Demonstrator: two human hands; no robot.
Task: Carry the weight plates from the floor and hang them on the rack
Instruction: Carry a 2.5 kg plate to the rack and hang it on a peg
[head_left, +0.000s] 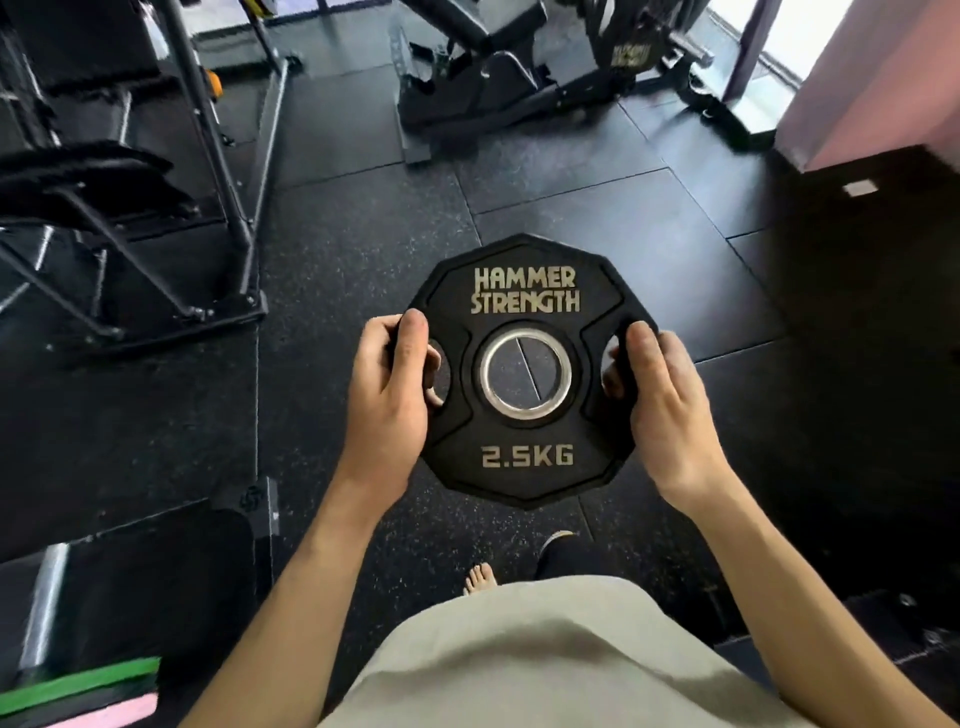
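One black rubber twelve-sided 2.5KG weight plate (524, 374), gripped by two hands: left hand (387, 400) at 9 o'clock, right hand (662, 410) at 3 o'clock.

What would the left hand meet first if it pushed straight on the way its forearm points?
The left hand already grips the 2.5 kg Hammer Strength weight plate. Beyond it, the line probably meets the rubber floor tiles, though depth is unclear.

A gym: black rubber floor tiles (363, 249), a padded weight bench (483, 67), steel machine frames (223, 171), and a branded 2.5 kg weight plate (524, 447).
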